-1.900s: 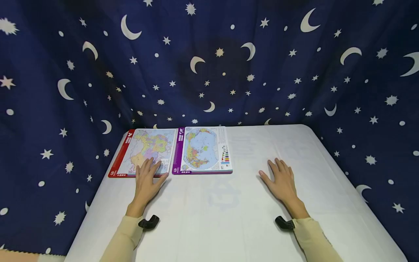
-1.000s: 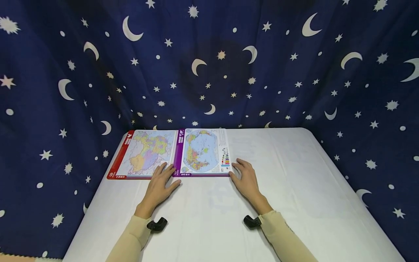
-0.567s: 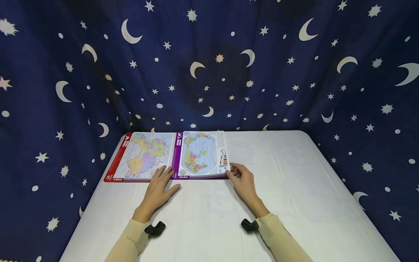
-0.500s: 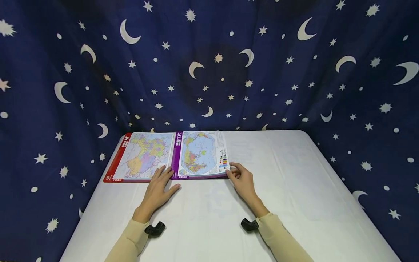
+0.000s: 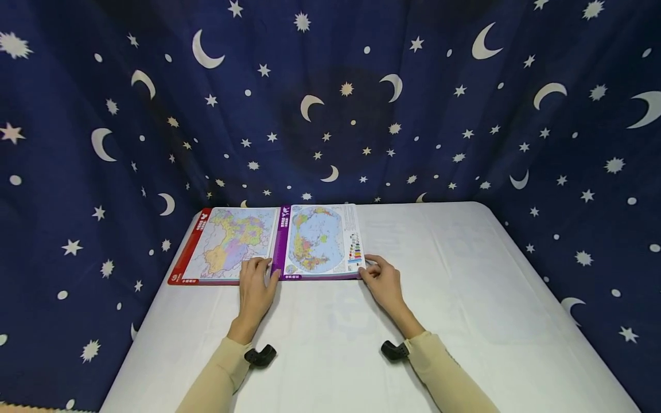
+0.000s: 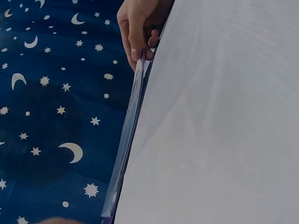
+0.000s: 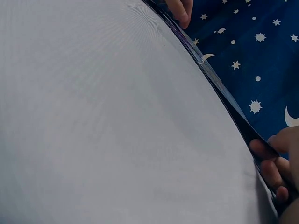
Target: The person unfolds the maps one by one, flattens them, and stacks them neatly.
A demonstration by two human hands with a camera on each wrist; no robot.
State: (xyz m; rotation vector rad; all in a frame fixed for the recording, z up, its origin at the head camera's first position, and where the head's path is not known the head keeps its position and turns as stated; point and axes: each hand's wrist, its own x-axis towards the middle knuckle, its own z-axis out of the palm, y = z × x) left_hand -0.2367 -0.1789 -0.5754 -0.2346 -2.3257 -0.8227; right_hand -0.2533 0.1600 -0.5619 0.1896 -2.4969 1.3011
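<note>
A purple-edged world map (image 5: pixel 317 244) lies on the white table in the head view, right beside a red-edged map (image 5: pixel 234 246). My right hand (image 5: pixel 383 284) pinches the world map's near right corner between thumb and fingers. In the right wrist view that corner is raised slightly off the table, with the right-hand fingers (image 7: pixel 273 172) around it. My left hand (image 5: pixel 255 287) is at the near edge where the two maps meet. Its fingers rest on the red-edged map and its thumb lies at the purple band. Only a fingertip of the left hand (image 6: pixel 60 221) shows in the left wrist view.
The white tabletop (image 5: pixel 465 287) extends in front of the maps and to their right. A dark blue curtain (image 5: pixel 330 57) with moons and stars hangs behind and at both sides. Each sleeve carries a black wrist device (image 5: pixel 260 355).
My right hand has come leftward from the bare table and taken the world map's corner. My left hand has shifted right along the red-edged map, its thumb now at the purple band.
</note>
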